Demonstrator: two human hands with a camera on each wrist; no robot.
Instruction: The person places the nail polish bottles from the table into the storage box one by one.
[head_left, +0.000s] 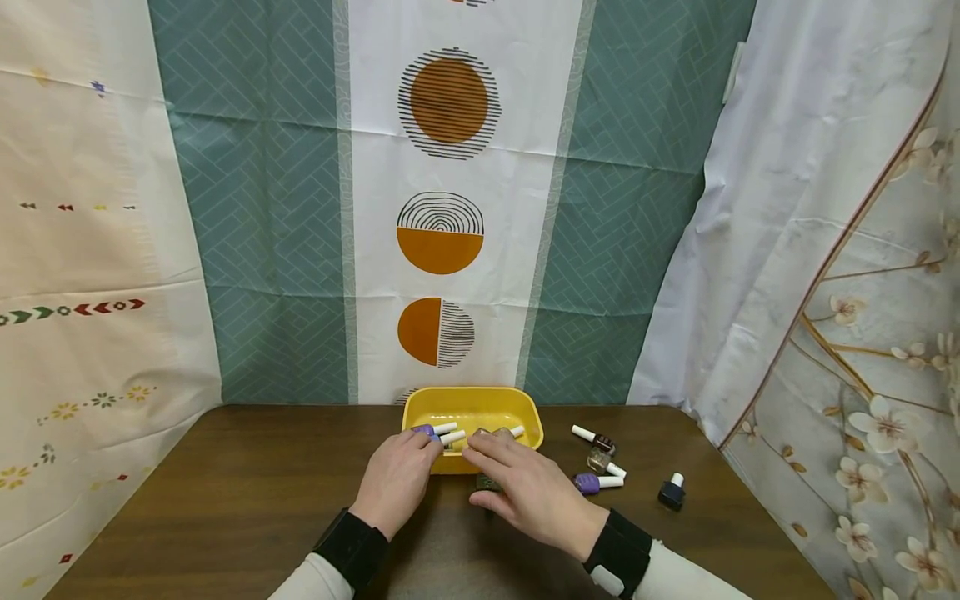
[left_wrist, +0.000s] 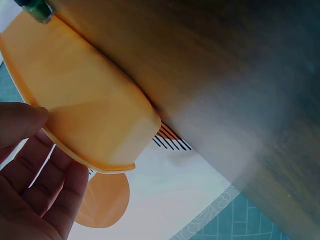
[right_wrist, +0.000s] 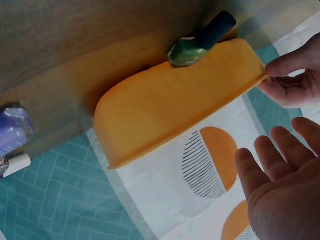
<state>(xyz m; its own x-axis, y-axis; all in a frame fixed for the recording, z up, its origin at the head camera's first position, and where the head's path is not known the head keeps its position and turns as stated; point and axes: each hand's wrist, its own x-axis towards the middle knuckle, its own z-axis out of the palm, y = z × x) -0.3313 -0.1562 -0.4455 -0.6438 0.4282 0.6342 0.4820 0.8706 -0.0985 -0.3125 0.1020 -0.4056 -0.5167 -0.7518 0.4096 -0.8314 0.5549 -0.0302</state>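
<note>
A yellow plastic tray (head_left: 480,407) stands near the table's far edge, with several white-capped nail polish bottles (head_left: 453,437) inside. My left hand (head_left: 397,479) pinches the tray's rim near its front left; in the left wrist view the thumb (left_wrist: 25,122) lies on the outer wall, the fingers on the other side of the rim. My right hand (head_left: 532,492) is above the tray's front edge, its palm (right_wrist: 287,205) facing down and fingers extended, holding nothing. Partly under it, a green nail polish bottle (right_wrist: 187,51) with a black cap is in front of the tray's wall.
To the tray's right lie a dark red bottle (head_left: 604,445), a glittery bottle (head_left: 599,461) and a purple bottle (head_left: 587,483), all white-capped. Farther right, a dark navy bottle (head_left: 672,494) stands upright. Patterned curtains (head_left: 300,250) hang behind the brown table (head_left: 247,483).
</note>
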